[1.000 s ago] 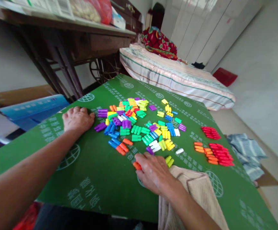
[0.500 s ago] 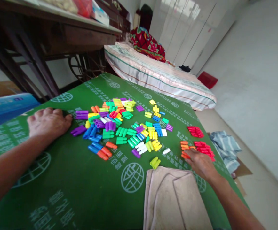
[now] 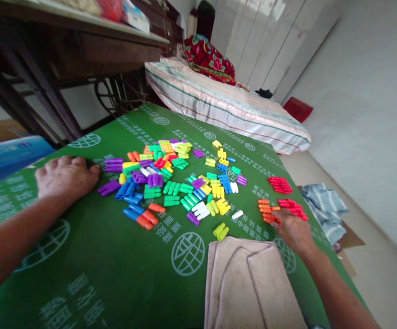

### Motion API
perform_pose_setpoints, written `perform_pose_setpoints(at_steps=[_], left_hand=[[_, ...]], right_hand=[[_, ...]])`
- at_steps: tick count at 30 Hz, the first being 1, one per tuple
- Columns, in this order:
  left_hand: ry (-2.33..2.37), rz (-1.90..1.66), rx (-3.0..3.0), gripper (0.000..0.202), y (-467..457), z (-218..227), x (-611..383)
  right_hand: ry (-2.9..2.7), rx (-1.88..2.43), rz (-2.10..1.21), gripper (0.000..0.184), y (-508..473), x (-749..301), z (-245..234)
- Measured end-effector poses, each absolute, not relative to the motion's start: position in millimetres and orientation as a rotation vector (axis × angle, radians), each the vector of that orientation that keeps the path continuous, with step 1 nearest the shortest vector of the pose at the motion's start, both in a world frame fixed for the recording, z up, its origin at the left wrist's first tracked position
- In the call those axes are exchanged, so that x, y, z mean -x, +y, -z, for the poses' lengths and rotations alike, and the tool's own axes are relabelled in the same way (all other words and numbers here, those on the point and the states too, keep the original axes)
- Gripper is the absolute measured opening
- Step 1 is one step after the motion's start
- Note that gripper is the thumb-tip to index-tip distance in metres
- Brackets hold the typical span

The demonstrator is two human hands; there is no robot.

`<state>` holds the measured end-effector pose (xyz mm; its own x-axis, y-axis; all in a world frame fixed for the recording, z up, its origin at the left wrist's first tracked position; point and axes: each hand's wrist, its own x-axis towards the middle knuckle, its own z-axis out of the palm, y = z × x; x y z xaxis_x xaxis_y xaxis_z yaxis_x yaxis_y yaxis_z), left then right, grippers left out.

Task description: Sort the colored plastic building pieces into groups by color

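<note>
My left hand [image 3: 66, 177] lies palm down on the green board [image 3: 116, 274], fingers loosely spread, with nothing in it. Just right of it are purple caps [image 3: 109, 187], at the edge of a loose heap of coloured plastic pen caps [image 3: 172, 188]. At the board's right side, my right hand [image 3: 293, 231] has its fingertips closed at the end of a small row of orange pen caps [image 3: 265, 208]. The fingers partly hide that row. Two groups of red pen caps [image 3: 280, 185] lie just beyond the right hand.
A folded beige cloth [image 3: 249, 283] lies at the board's near edge. Lime caps [image 3: 221, 231] sit by its corner. Behind stands a bed [image 3: 225, 105], and at left a sewing-machine table [image 3: 116, 45]. A striped cloth [image 3: 323, 210] lies beyond the right edge.
My right hand has drawn slightly to the right, and more of the orange pen caps shows. My left hand stays resting on the board. The view has shifted a little.
</note>
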<state>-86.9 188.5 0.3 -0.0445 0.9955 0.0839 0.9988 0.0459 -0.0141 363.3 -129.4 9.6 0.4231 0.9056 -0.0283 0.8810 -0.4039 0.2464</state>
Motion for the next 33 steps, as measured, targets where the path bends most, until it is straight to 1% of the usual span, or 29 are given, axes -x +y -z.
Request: perform_pose_setpoints(at_steps=[3,7,17,22,26,30,33], left_hand=[[-2.231,0.076,2.131,0.067,186.7,-2.7,84.7],[-2.236,0.099,2.129,0.066,185.6,-2.2,83.8],[-2.233,0.140,2.144,0.065,185.0,-1.0,85.8],[-2.227,0.133,2.146,0.065,187.8,2.3,87.8],[-2.220,0.140,2.150,0.063,188.0,2.8,88.6],[-2.219,0.187,2.156,0.063,181.7,0.7,87.4],[-2.207,0.231,2.174,0.060,175.4,0.1,86.4]], right_hand=[[1.580,-2.435,-0.133,0.021,-128.4,-364.7,-6.9],[1.566,-2.496,-0.201,0.026,-129.3,-365.4,-7.1],[1.643,-2.687,-0.263,0.027,-134.0,-367.1,-10.1],[2.022,-2.661,-0.035,0.023,-117.1,-321.1,-11.7],[2.302,-2.415,0.220,0.021,-94.8,-247.2,-21.6],[2.473,-2.150,0.361,0.018,-73.9,-181.7,-33.6],[2.504,-2.021,0.420,0.016,-61.2,-155.6,-36.5]])
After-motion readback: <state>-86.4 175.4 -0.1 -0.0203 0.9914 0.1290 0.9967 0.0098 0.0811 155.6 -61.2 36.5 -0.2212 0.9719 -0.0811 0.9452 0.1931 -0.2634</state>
